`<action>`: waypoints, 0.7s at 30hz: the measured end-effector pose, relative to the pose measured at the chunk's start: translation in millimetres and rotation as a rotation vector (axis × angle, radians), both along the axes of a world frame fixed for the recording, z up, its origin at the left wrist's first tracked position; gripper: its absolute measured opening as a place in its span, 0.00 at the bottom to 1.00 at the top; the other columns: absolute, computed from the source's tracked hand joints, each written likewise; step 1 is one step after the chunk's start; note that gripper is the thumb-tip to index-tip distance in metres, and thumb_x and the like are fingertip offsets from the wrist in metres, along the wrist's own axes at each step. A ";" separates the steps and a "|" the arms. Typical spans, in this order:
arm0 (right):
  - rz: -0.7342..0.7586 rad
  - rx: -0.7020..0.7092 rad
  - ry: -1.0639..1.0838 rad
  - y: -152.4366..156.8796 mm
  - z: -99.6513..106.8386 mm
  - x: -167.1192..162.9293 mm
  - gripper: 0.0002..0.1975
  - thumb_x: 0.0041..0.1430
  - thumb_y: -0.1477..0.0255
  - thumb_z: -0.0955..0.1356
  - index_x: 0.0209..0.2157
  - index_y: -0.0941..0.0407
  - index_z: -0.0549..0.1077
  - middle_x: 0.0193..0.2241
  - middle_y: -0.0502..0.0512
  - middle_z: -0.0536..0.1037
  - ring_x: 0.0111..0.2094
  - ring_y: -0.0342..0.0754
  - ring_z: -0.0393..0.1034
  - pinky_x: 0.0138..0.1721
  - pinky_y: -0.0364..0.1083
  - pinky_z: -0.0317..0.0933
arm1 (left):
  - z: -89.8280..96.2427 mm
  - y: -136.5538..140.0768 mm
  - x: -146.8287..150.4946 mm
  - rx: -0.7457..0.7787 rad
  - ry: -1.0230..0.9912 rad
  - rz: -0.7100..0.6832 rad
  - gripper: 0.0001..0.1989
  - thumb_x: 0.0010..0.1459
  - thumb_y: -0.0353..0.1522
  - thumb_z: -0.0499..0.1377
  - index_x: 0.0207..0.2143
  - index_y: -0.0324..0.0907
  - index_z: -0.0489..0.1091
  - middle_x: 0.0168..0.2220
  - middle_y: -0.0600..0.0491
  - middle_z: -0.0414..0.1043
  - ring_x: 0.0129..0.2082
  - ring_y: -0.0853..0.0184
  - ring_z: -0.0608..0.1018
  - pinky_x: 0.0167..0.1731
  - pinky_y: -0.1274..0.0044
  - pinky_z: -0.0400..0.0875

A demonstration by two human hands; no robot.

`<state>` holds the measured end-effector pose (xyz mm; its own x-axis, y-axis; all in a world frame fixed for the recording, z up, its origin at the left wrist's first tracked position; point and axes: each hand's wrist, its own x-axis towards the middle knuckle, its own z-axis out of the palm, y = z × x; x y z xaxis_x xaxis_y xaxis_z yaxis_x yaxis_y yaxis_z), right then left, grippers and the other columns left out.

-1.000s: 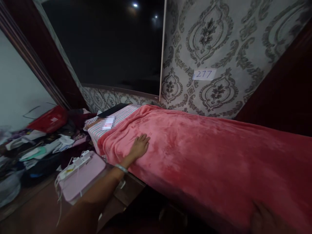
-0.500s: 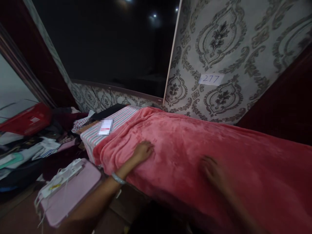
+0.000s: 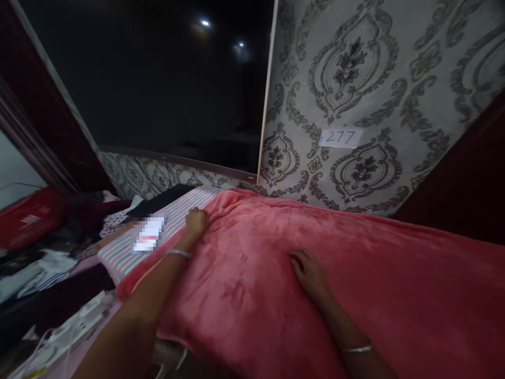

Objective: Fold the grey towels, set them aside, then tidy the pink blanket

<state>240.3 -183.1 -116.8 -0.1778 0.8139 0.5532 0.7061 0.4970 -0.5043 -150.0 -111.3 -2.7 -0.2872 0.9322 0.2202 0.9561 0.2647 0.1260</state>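
Observation:
A plush pink-red blanket [image 3: 260, 295] is spread over a long surface, with creases along its left part. My left hand [image 3: 197, 222], fingers curled, grips the blanket near its far left edge, by the striped cloth [image 3: 175, 210]. The exact pinch is hidden behind the knuckles. Farther right, my right hand [image 3: 310, 271] rests on the middle of the blanket, its thumb apart from the lightly bent fingers, holding nothing. A pale bracelet is on each wrist.
A blurred white item [image 3: 150, 234] lies on the striped cloth. Piled clothes [image 3: 47, 271], a red bag-like container [image 3: 31, 218] and a white power strip [image 3: 79, 321] are at left. Behind the blanket are a large dark screen [image 3: 158, 79] and patterned wall with a paper label [image 3: 341, 138].
My left hand has moved away and left to the blanket's edge. My right hand has slid left across the blanket. The creases at left look smoother, and the view has shifted.

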 end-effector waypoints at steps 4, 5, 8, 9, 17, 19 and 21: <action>-0.011 -0.032 -0.005 -2.2 4.4 -0.3 0.16 0.65 0.70 0.62 0.44 0.53 0.80 0.45 0.60 0.80 0.47 0.54 0.74 0.52 0.55 0.68 | -10.1 5.6 7.5 -0.015 0.060 -0.046 0.23 0.68 0.37 0.48 0.46 0.34 0.79 0.50 0.33 0.74 0.53 0.47 0.75 0.48 0.65 0.71; -0.015 -0.038 -0.005 -2.2 5.7 -0.5 0.16 0.65 0.70 0.62 0.45 0.53 0.80 0.45 0.60 0.80 0.47 0.54 0.73 0.52 0.55 0.68 | -12.0 6.4 8.8 -0.020 0.069 -0.050 0.23 0.68 0.37 0.47 0.47 0.34 0.79 0.49 0.33 0.74 0.52 0.48 0.76 0.47 0.65 0.71; -0.007 -0.057 -0.008 -1.6 7.5 -0.6 0.17 0.63 0.71 0.62 0.45 0.54 0.80 0.45 0.60 0.80 0.48 0.54 0.73 0.52 0.55 0.68 | -15.2 7.9 10.8 -0.019 0.090 -0.058 0.23 0.68 0.34 0.46 0.48 0.33 0.78 0.50 0.33 0.75 0.53 0.47 0.75 0.48 0.64 0.71; -0.006 -0.061 -0.008 -1.4 7.5 -0.6 0.17 0.63 0.71 0.62 0.45 0.54 0.80 0.45 0.60 0.79 0.48 0.54 0.73 0.52 0.55 0.68 | -15.4 8.2 10.8 -0.019 0.092 -0.059 0.23 0.68 0.33 0.45 0.47 0.33 0.78 0.49 0.33 0.76 0.53 0.47 0.75 0.48 0.64 0.71; -0.005 -0.058 0.006 -2.2 7.0 -1.5 0.17 0.63 0.71 0.61 0.45 0.54 0.80 0.45 0.60 0.80 0.48 0.54 0.73 0.52 0.55 0.68 | -14.8 12.3 7.9 -0.024 0.029 -0.017 0.19 0.67 0.36 0.50 0.50 0.37 0.75 0.46 0.37 0.79 0.50 0.49 0.79 0.45 0.66 0.73; -0.008 -0.056 0.010 -2.0 7.1 -1.6 0.16 0.63 0.72 0.62 0.45 0.53 0.80 0.45 0.60 0.80 0.48 0.54 0.73 0.52 0.56 0.68 | -14.1 14.0 6.3 -0.024 0.004 0.000 0.17 0.67 0.36 0.50 0.44 0.39 0.76 0.43 0.38 0.80 0.47 0.50 0.80 0.43 0.68 0.73; -0.013 -0.056 0.010 -1.4 6.7 -1.7 0.16 0.62 0.72 0.62 0.45 0.53 0.80 0.45 0.60 0.80 0.48 0.55 0.73 0.53 0.56 0.68 | -11.2 15.5 2.5 0.008 -0.016 0.033 0.17 0.68 0.35 0.48 0.45 0.39 0.75 0.45 0.38 0.79 0.47 0.52 0.81 0.42 0.69 0.73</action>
